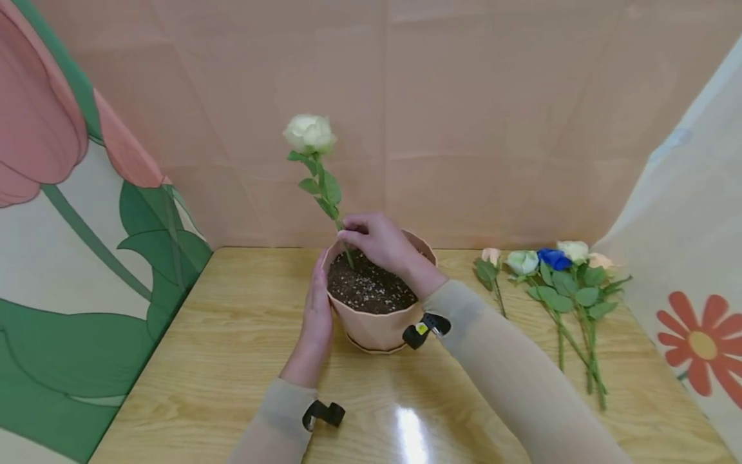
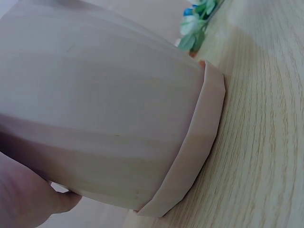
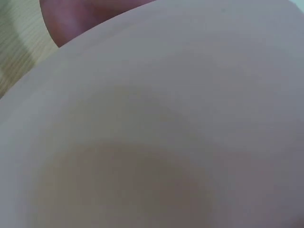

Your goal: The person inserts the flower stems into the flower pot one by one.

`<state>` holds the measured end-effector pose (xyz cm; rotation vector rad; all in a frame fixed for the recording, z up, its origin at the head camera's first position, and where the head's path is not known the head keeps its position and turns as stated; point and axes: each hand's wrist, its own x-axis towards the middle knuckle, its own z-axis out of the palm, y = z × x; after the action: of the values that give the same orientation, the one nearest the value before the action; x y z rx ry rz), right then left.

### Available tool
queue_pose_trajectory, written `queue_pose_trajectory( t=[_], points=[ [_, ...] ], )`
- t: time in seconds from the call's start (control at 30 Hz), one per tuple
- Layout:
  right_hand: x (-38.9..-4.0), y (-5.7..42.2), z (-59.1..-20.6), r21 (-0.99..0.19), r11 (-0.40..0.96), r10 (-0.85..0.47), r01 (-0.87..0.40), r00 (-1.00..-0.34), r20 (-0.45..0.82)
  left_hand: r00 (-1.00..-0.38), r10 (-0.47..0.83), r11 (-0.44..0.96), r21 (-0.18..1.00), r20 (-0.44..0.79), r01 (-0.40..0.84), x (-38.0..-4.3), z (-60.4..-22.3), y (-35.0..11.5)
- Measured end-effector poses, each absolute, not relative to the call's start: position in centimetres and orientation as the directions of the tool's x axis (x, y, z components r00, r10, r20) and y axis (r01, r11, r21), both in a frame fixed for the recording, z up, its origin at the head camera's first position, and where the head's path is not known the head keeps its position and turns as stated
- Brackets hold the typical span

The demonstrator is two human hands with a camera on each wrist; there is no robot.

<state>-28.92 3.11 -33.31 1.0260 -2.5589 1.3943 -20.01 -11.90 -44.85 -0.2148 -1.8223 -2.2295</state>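
A white rose [image 1: 310, 134] with green leaves stands tilted in the dark soil [image 1: 371, 290] of a pale pink flowerpot [image 1: 373, 327]. Thumb and fingers of my right hand [image 1: 379, 241] pinch its stem low down, just above the soil. My left hand [image 1: 317, 303] rests along the pot's left wall, its fingers extended up toward the rim. In the left wrist view the pot wall [image 2: 104, 104] and its saucer [image 2: 194, 147] fill much of the picture, with part of the left hand [image 2: 28, 197] beside them. The pot wall [image 3: 166, 95] covers most of the right wrist view.
On the table's right side lie several loose roses, among them a blue one [image 1: 554, 259], a pale green one [image 1: 523, 262] and a small pink one [image 1: 491, 256]. A plain pink backdrop [image 1: 493, 129] rises behind the wooden table [image 1: 232, 335]. Flower-printed cloths hang at both sides.
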Motion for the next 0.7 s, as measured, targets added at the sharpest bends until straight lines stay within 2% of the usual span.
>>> queue_pose_trajectory(
  t=[0.7],
  points=[
    [-29.1,2.38,-33.58,-0.672,0.462,-0.589,-0.578,-0.767,0.255,-0.963,-0.111,-0.14,0.956,0.245,0.259,-19.85,-44.76,-11.96]
  ],
)
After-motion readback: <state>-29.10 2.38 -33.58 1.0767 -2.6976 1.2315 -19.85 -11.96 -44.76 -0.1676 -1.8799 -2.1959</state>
